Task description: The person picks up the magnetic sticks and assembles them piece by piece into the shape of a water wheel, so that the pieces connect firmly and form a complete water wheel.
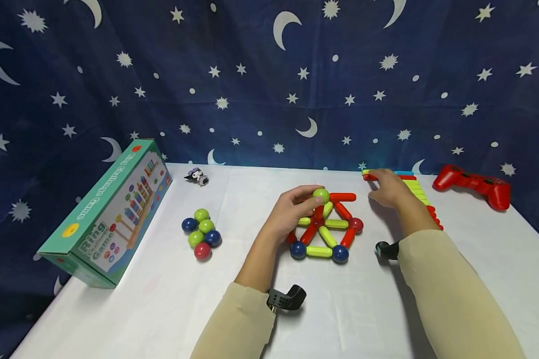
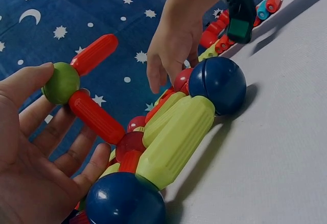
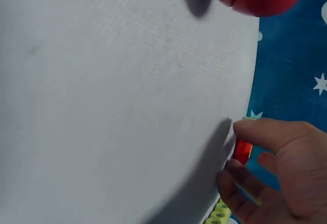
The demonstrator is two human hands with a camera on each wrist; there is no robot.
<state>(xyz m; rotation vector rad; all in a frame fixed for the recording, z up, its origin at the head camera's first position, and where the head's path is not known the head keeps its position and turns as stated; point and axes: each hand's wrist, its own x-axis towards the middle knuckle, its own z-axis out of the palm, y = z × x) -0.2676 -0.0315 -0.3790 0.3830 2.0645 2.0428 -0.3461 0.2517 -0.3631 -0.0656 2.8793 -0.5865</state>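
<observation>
My left hand (image 1: pixel 289 212) holds a glossy green ball (image 1: pixel 321 195) between thumb and fingers, at the top of a built frame. One red stick (image 1: pixel 343 197) juts out to the right from that ball, and another red stick (image 2: pixel 97 117) slants down from it to a red ball (image 2: pixel 131 144). Blue balls (image 1: pixel 340 254) and yellow-green sticks (image 1: pixel 319 252) form the frame's near side. My right hand (image 1: pixel 388 189) is over the row of loose sticks at the back right, thumb and fingers spread around a short red piece (image 3: pixel 242 151).
Several loose balls (image 1: pixel 202 251) lie left of the frame. A green game box (image 1: pixel 112 209) stands at the far left, with a small figurine (image 1: pixel 197 176) behind. Loose yellow sticks (image 1: pixel 415 189) line up beside a red game controller (image 1: pixel 471 184). A starry curtain (image 1: pixel 251 119) hangs behind the table.
</observation>
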